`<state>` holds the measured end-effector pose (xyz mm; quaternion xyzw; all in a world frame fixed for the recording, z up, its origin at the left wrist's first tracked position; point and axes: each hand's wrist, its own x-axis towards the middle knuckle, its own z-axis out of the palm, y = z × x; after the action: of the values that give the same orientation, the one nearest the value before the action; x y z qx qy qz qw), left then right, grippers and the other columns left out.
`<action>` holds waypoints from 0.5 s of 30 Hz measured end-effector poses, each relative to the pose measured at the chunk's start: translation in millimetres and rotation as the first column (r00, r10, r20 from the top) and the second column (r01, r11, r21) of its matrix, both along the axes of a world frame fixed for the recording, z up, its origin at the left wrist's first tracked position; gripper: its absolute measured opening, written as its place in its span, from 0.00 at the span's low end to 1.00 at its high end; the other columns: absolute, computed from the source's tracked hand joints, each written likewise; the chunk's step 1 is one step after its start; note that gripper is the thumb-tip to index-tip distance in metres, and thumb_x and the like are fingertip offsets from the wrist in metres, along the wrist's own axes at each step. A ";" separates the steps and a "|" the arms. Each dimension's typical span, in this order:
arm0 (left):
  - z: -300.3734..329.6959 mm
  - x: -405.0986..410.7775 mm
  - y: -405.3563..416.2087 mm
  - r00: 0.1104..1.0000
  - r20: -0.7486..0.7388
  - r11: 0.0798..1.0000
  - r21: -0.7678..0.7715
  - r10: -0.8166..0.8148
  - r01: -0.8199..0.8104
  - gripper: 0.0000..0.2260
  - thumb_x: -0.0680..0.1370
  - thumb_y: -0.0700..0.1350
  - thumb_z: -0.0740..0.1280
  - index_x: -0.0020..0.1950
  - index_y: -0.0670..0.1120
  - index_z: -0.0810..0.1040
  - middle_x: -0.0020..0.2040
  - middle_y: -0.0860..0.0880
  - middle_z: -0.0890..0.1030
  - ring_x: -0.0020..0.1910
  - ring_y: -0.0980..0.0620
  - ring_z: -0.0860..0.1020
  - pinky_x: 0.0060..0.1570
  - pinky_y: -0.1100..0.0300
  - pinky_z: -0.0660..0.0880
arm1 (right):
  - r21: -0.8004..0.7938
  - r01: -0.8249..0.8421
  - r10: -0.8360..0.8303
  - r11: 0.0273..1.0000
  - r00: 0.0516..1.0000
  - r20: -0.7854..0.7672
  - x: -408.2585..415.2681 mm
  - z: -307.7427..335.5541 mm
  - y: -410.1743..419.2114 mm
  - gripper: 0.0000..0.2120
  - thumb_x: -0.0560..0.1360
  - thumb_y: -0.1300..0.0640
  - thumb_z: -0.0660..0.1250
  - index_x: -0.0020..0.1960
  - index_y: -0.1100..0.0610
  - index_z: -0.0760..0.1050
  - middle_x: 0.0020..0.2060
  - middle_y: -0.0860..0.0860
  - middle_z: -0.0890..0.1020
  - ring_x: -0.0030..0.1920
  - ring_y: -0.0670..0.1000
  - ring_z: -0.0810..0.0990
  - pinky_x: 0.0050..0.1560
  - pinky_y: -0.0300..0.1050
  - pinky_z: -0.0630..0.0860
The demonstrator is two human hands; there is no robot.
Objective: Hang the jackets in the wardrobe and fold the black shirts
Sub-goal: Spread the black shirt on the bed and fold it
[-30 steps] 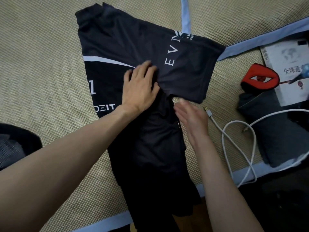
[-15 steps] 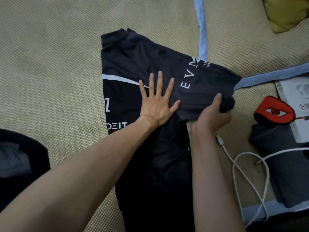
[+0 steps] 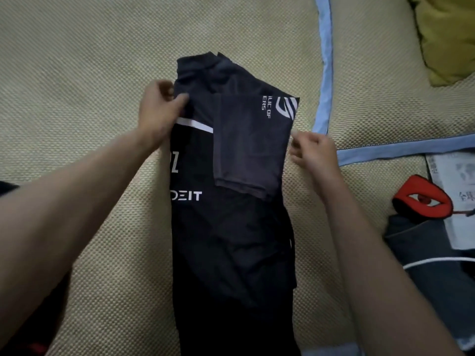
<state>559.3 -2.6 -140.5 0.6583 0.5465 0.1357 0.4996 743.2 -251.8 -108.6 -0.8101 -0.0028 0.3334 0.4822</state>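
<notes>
A black shirt (image 3: 231, 240) with white lettering lies lengthwise on the woven mat, folded into a long narrow strip. Its right sleeve (image 3: 250, 147) is folded inward over the chest. My left hand (image 3: 159, 111) pinches the shirt's upper left edge near the shoulder. My right hand (image 3: 312, 150) sits at the shirt's right edge beside the folded sleeve, fingers curled; whether it grips the fabric is unclear.
The tan mat (image 3: 90, 73) has blue trim (image 3: 325, 65). To the right lie a red and black eye-shaped item (image 3: 421, 199), a printed paper (image 3: 455, 176), dark grey cloth (image 3: 442, 273) with a white cable, and a yellow-green cushion (image 3: 449, 34). Dark fabric (image 3: 7, 186) shows at the left edge.
The right sleeve, spread out to the right before, now lies folded inward over the shirt. My left hand moved from pressing flat mid-shirt to pinching the left shoulder edge.
</notes>
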 end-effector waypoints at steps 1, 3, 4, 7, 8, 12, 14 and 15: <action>-1.1 11.5 5.7 1.000 0.016 0.999 -0.051 -0.016 0.017 0.20 0.70 0.53 0.74 0.57 0.44 0.80 0.51 0.52 0.84 0.48 0.56 0.84 0.54 0.58 0.81 | 0.012 -0.023 0.024 1.000 0.996 -0.089 7.0 -4.7 10.7 0.11 0.76 0.52 0.72 0.50 0.60 0.82 0.43 0.54 0.86 0.44 0.52 0.85 0.46 0.45 0.81; -1.7 30.5 10.4 0.997 0.054 0.989 -0.137 -0.053 0.060 0.18 0.68 0.50 0.77 0.55 0.44 0.84 0.49 0.50 0.87 0.47 0.54 0.86 0.51 0.55 0.83 | 0.062 -0.051 0.065 0.997 0.970 -0.236 14.2 -11.4 31.9 0.08 0.77 0.57 0.73 0.52 0.60 0.83 0.44 0.53 0.88 0.45 0.50 0.87 0.46 0.42 0.83; 0.2 36.9 10.1 0.996 0.064 0.983 -0.165 -0.066 0.076 0.16 0.69 0.47 0.77 0.54 0.44 0.84 0.49 0.49 0.87 0.47 0.53 0.86 0.50 0.56 0.83 | 0.088 -0.053 0.078 0.995 0.949 -0.307 14.6 -12.0 40.5 0.09 0.76 0.60 0.74 0.55 0.61 0.83 0.45 0.54 0.88 0.45 0.50 0.88 0.46 0.44 0.84; 13.0 50.1 14.3 0.992 0.115 0.979 -0.194 -0.049 0.071 0.04 0.74 0.40 0.75 0.47 0.46 0.83 0.44 0.49 0.85 0.41 0.55 0.84 0.44 0.61 0.82 | 0.076 -0.079 0.100 0.994 0.936 -0.338 21.8 -15.2 60.4 0.16 0.73 0.67 0.75 0.60 0.64 0.81 0.45 0.56 0.88 0.43 0.52 0.88 0.40 0.45 0.84; 22.5 52.8 20.4 0.988 0.152 0.986 -0.159 -0.020 0.045 0.05 0.75 0.39 0.74 0.44 0.47 0.81 0.41 0.51 0.84 0.38 0.58 0.83 0.41 0.62 0.80 | 0.076 -0.076 0.095 0.994 0.954 -0.284 25.8 -11.7 69.0 0.17 0.72 0.67 0.76 0.60 0.63 0.81 0.46 0.56 0.87 0.44 0.53 0.88 0.40 0.45 0.84; 74.8 59.2 52.6 0.937 0.346 0.998 -0.047 0.043 -0.028 0.06 0.75 0.37 0.73 0.50 0.45 0.81 0.43 0.52 0.84 0.39 0.60 0.84 0.45 0.63 0.80 | 0.158 -0.165 0.155 0.974 0.985 0.073 44.0 32.6 112.0 0.11 0.70 0.65 0.77 0.48 0.54 0.83 0.44 0.51 0.86 0.42 0.47 0.86 0.48 0.46 0.85; 109.3 56.8 54.6 0.906 0.422 0.999 0.035 -0.028 0.014 0.10 0.75 0.40 0.73 0.56 0.44 0.82 0.48 0.51 0.85 0.47 0.57 0.85 0.49 0.62 0.79 | 0.199 -0.256 0.215 0.946 0.955 0.206 53.7 67.8 122.4 0.13 0.67 0.64 0.79 0.49 0.54 0.83 0.44 0.48 0.87 0.45 0.46 0.86 0.54 0.46 0.84; 124.3 51.0 52.7 0.886 0.458 0.996 0.078 -0.077 0.046 0.12 0.74 0.41 0.74 0.57 0.44 0.82 0.49 0.52 0.86 0.50 0.57 0.84 0.50 0.62 0.79 | 0.212 -0.302 0.241 0.929 0.933 0.268 55.5 85.4 122.9 0.14 0.66 0.64 0.79 0.50 0.55 0.83 0.42 0.45 0.87 0.44 0.43 0.85 0.51 0.43 0.83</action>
<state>610.3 50.1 -16.2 0.6402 0.3868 0.2896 0.5972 798.7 -128.9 -23.1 -0.7685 -0.2153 0.2949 0.5253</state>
